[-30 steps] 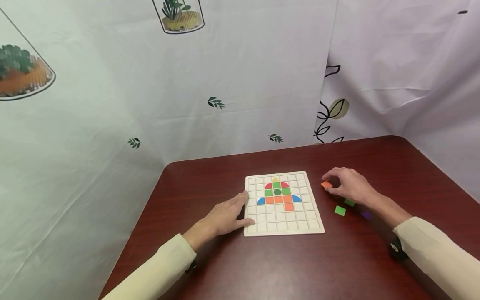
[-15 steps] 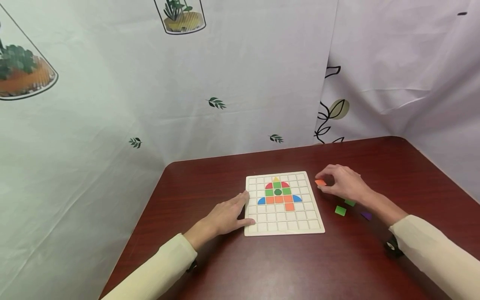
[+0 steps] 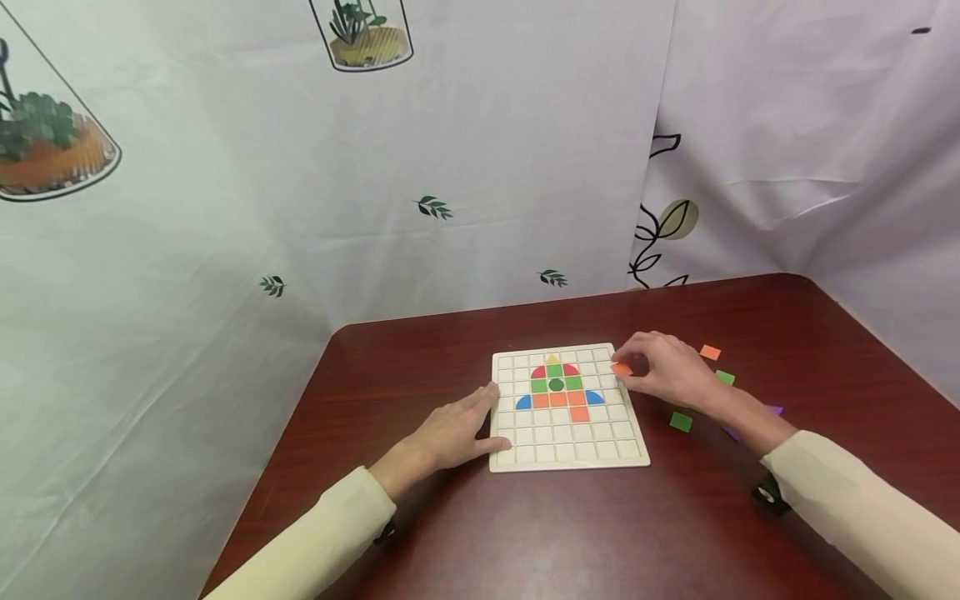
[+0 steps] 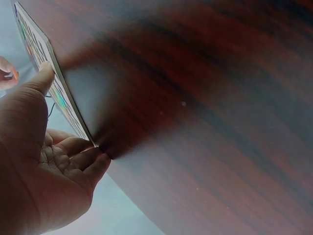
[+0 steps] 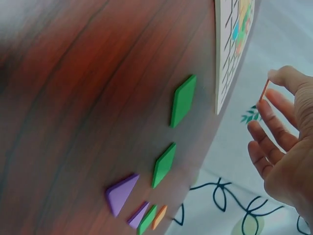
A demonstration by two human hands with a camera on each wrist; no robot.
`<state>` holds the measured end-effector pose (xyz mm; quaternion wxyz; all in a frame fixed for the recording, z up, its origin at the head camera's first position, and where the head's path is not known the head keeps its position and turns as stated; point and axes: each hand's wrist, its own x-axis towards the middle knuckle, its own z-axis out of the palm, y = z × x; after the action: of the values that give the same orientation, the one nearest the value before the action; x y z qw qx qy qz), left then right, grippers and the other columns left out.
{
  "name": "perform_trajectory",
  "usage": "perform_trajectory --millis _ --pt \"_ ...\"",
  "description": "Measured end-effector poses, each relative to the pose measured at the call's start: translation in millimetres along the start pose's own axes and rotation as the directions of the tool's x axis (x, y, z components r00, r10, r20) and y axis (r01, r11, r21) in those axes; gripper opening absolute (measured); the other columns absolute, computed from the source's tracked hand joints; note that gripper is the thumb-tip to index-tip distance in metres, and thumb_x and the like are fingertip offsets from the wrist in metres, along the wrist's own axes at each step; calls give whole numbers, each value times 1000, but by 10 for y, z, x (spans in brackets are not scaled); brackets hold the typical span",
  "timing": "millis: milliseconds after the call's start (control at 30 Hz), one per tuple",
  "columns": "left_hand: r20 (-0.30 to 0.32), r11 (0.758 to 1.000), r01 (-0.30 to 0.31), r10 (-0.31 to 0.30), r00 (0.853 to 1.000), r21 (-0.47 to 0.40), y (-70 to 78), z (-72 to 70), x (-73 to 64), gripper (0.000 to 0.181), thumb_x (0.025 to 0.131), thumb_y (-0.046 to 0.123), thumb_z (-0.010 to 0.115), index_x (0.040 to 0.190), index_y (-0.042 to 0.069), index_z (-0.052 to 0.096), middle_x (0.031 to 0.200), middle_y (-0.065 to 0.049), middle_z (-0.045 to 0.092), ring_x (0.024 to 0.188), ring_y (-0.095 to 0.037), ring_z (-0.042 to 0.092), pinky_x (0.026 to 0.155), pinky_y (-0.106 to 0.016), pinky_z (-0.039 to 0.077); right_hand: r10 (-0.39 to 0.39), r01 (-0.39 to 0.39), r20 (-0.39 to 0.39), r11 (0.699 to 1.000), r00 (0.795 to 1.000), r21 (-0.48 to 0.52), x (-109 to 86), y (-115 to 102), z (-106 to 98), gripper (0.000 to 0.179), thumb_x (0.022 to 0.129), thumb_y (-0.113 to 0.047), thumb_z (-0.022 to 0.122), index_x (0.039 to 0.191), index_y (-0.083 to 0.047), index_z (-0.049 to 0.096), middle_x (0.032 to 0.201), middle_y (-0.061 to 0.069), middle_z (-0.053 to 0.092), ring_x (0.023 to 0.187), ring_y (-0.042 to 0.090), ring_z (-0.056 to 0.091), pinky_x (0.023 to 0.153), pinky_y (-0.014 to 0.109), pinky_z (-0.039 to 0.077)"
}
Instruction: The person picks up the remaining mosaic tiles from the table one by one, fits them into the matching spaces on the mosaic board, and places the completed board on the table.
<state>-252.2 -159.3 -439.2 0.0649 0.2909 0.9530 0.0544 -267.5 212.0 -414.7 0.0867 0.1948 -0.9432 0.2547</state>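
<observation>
A white gridded board [image 3: 525,454] lies on the table, with coloured tiles set in it in a rocket-like shape. My left hand [image 3: 453,429] rests at its left edge, fingers extended. The left wrist view shows that thumb [image 4: 45,76] on the board's face and the other fingers [image 4: 98,169] by its edge. Over the board's right edge, my right hand [image 3: 667,371] pinches an orange square tile [image 3: 622,368] between thumb and fingers. That tile [image 5: 264,90] appears edge-on in the right wrist view, held above the table.
Right of the board lie loose tiles: a green square [image 3: 681,422], another green one [image 3: 724,377], an orange one [image 3: 710,352] and purple triangles [image 5: 122,193], partly behind the right forearm in the head view. A patterned white curtain [image 3: 480,150] hangs behind the dark red table [image 3: 555,533].
My right hand has moved left with the orange tile, from beside the board to over its right edge. More loose tiles show behind it. The left hand has stayed in place.
</observation>
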Motion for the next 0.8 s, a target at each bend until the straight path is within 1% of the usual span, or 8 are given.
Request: perform_trajectory --millis 100,267,333,433,567,700,800 --pt "-3 1000 -3 3 1000 -3 1 -2 -2 100 99 61 69 169 5 25 172 -15 30 154 -26 39 112 -49 48 -7 7 5 1000 1000 8 15 -65 32 32 84 -17 92 113 -7 82 111 8 75 93 25 63 80 43 53" --pt "-2 1000 3 -3 1000 -12 6 -3 -5 100 99 61 68 169 6 25 173 -14 29 155 -25 38 112 -48 47 -45 44 18 999 999 22 28 -153 74 32 84 -13 91 114 -7 82 104 6 72 86 24 60 69 36 49" --pt "-4 1000 2 -3 1000 -12 9 -5 -6 100 99 61 68 169 6 25 173 -14 29 155 -25 38 112 -48 47 -58 57 23 998 998 27 29 -180 91 32 84 -13 91 114 -7 82 103 5 72 85 25 60 67 35 47" --pt "-3 1000 2 -2 1000 -14 12 -7 -9 100 99 61 69 169 6 25 173 -13 30 155 -25 38 112 -48 48 -69 68 28 997 997 32 31 -223 127 32 84 -14 91 114 -8 83 110 7 73 95 28 63 75 40 52" --pt "-3 1000 0 0 1000 -13 10 -7 -12 100 98 60 69 169 5 25 172 -14 30 155 -26 38 112 -48 48 -75 74 28 996 997 39 39 -283 181 31 84 -13 91 113 -8 83 120 12 74 110 34 65 88 52 56" --pt "2 1000 1 -1 1000 -12 9 -9 -16 100 99 60 69 169 4 25 173 -14 29 155 -26 37 113 -48 46 -91 90 28 995 995 42 54 -338 228 30 83 -11 91 112 -7 83 120 12 74 113 36 65 91 56 56" --pt "2 1000 1 -1 1000 -12 8 -10 -19 99 99 60 68 169 5 25 173 -14 29 156 -26 37 113 -48 46 -107 105 31 993 994 45 71 -365 268 30 83 -12 90 112 -8 84 117 9 75 109 33 67 87 52 56"
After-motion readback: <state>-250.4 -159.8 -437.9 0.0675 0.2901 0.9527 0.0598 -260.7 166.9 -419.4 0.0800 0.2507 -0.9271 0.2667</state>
